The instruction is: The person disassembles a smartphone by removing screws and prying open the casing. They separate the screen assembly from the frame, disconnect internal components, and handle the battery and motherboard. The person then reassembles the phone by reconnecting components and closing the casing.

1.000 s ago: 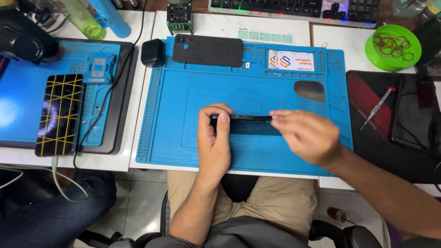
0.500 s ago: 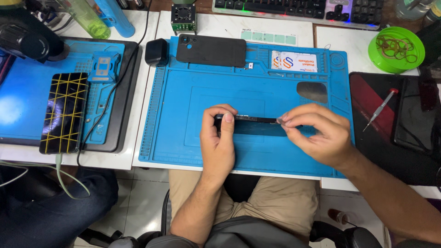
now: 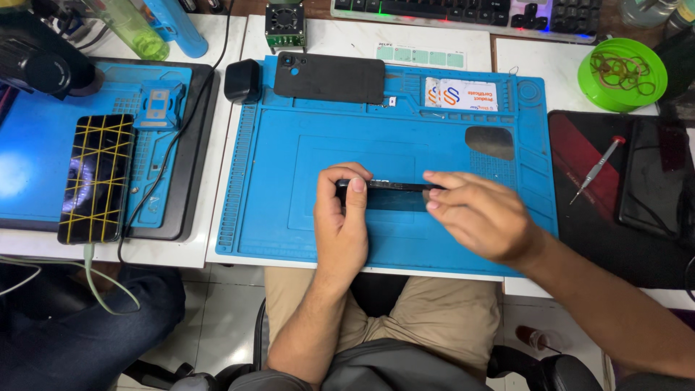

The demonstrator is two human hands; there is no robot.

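Note:
A black phone (image 3: 391, 190) stands on its long edge on the blue work mat (image 3: 289, 181), near the mat's front middle. My left hand (image 3: 346, 224) grips the phone's left end, thumb on its top edge. My right hand (image 3: 481, 213) lies over the phone's right end, fingers stretched along its top edge and hiding that part. A black phone back cover (image 3: 329, 76) lies flat at the mat's far edge.
A phone bound with yellow rubber bands (image 3: 96, 176) lies on a second blue mat at the left. A small black box (image 3: 242, 80) sits by the cover. A green bowl of rubber bands (image 3: 621, 72), a screwdriver (image 3: 595, 171) on a dark pad, and a keyboard (image 3: 463, 13) surround the mat.
My right hand slid left along the phone's top edge, its fingers now flatter over it. My left hand kept its grip on the left end.

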